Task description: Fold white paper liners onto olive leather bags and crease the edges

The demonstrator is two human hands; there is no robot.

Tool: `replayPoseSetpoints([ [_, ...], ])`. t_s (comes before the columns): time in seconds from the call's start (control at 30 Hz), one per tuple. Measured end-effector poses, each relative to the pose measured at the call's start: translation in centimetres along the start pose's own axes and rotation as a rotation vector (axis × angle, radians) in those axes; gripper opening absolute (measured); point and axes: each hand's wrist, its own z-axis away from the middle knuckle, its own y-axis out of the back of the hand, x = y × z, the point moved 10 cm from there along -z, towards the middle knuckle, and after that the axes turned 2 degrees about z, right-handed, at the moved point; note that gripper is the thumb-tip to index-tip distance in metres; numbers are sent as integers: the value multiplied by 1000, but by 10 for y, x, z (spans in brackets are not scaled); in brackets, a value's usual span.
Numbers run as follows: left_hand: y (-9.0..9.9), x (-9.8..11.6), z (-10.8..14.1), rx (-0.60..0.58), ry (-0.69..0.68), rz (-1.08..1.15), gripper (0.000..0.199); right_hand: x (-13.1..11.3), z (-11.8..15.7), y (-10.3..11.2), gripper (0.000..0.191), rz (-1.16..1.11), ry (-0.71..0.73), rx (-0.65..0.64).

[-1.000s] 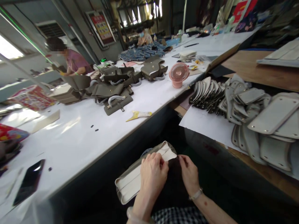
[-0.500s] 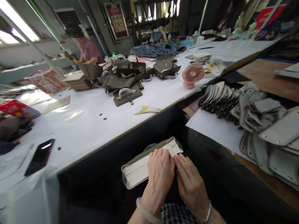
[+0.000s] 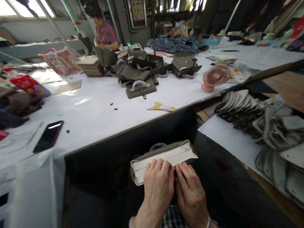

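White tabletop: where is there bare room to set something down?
On the white tabletop, a patch bare but for small black pieces runs along the near edge between the smartphone and the yellow-and-white tube. A smaller one separates the tube from the pink fan. Crowded: the middle beyond, under olive handbags, and the right, under grey panels.

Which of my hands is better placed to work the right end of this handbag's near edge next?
Probably your right hand: it's nearer that end of the handbag, while your left hand bends over the near edge, farther left.
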Motion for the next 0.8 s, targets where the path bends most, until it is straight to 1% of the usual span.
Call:
replayPoseSetpoints([
  [0.27,19,-23,17,59,33,29,15,-27,-4,-6,54,-80,50,-24],
  [0.53,40,-44,35,204,108,117,16,-51,-8,-14,55,-125,114,-43],
  [0.63,45,-54,45,274,142,152,12,-60,-5,-19,55,-145,146,-68],
  [0.8,51,-69,60,387,174,155,5,-71,-4,-24,54,-173,175,-75],
])
